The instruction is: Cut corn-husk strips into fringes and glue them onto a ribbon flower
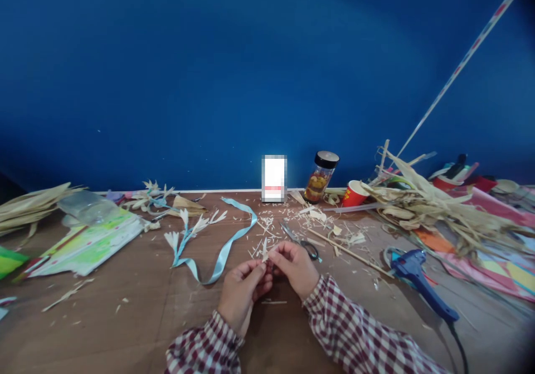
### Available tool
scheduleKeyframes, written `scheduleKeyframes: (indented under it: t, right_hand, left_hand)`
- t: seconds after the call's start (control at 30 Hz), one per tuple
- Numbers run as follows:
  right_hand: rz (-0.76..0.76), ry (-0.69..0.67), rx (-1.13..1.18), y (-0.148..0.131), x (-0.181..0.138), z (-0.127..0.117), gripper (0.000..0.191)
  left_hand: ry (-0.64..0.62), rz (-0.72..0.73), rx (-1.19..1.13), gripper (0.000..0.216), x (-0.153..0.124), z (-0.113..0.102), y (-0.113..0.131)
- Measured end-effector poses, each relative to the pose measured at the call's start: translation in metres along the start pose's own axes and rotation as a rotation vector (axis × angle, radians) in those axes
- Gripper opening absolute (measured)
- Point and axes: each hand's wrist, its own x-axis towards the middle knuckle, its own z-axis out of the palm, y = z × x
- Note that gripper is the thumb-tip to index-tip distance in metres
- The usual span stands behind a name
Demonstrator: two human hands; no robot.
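Note:
My left hand (243, 291) and my right hand (295, 267) meet over the middle of the brown table (137, 312). Both pinch a small pale piece of corn husk (264, 249), which sticks up between the fingertips. Both sleeves are red and white check. Black-handled scissors (301, 242) lie just beyond my right hand among husk scraps. A light blue ribbon (228, 244) curls to the left of my hands, beside a husk flower stem (184, 239) bound with blue.
A blue glue gun (413, 273) lies right of my hands, its cord running to the front edge. A heap of dry husks (434, 207) fills the right. A red paper cup (354, 194), a jar (321, 177) and a white card stand by the blue wall. Papers (83, 246) lie at left.

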Motion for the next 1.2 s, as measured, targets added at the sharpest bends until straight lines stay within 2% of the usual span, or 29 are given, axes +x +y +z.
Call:
scheduleKeyframes:
  t: [0.43, 1.2]
  right_hand:
    - [0.047, -0.049, -0.023, -0.0081, 0.0012, -0.0052, 0.021]
    - [0.044, -0.104, -0.043, -0.0081, 0.0041, -0.0103, 0.02]
  left_hand:
    - [-0.019, 0.031, 0.086, 0.026, -0.0002, -0.0006, -0.0008]
    - [-0.046, 0.075, 0.192, 0.026, 0.0016, -0.0032, -0.006]
